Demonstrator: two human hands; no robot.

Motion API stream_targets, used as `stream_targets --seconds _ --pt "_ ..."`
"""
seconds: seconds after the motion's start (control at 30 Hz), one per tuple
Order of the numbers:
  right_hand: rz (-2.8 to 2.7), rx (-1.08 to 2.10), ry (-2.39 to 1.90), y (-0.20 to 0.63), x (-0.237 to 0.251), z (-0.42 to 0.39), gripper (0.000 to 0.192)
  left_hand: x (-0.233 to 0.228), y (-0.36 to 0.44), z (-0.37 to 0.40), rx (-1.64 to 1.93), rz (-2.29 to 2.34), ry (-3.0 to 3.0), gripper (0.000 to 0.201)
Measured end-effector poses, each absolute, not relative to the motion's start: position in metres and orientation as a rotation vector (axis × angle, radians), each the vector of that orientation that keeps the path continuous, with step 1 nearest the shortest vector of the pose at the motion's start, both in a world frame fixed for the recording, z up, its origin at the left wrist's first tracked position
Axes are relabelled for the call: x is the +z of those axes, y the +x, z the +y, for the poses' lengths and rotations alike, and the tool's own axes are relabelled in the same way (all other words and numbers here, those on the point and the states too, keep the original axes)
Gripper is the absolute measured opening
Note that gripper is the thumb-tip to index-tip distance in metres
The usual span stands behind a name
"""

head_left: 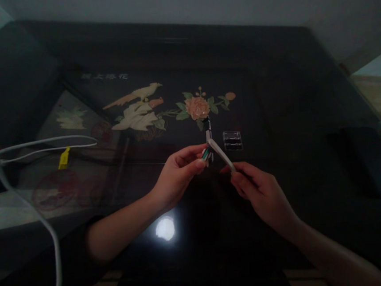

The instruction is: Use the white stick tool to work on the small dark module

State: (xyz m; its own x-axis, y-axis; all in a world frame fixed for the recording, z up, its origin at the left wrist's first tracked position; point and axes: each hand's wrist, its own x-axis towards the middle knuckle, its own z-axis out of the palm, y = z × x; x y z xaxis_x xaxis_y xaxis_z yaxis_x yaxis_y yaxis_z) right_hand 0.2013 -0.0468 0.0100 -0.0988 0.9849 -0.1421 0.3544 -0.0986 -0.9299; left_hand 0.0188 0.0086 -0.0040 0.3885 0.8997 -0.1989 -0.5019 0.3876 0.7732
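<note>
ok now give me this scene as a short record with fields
left hand: holds a small green-and-pale piece
right hand: grips the near end of a pale strip
strip's far end: at the small piece; cannot tell if joined
beyond right hand: clear case
left side: white cable, yellow tag
surface: dark glossy table

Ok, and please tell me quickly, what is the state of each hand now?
Left hand: closed, pinching a small green-and-white piece.
Right hand: closed, holding a slim pale piece; its exact type is unclear.
</note>
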Motion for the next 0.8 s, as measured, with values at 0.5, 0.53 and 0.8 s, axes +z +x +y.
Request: stream_targets --seconds 0.5,0.53,0.8 --pt "-1.533 1.29 -1.418 0.194 0.014 -0.058 0.025 -0.005 0.018 0.009 0.986 0.661 0.717 0.035" --pt "-1.539 1.302 -1.404 0.194 0.014 -0.059 0.025 -0.005 0.018 0.009 0.994 0.661 0.718 0.033" --pt "-1.492 1.334 -1.435 0.196 0.014 -0.055 0.024 -0.006 0.018 0.009 0.979 0.657 0.739 0.041"
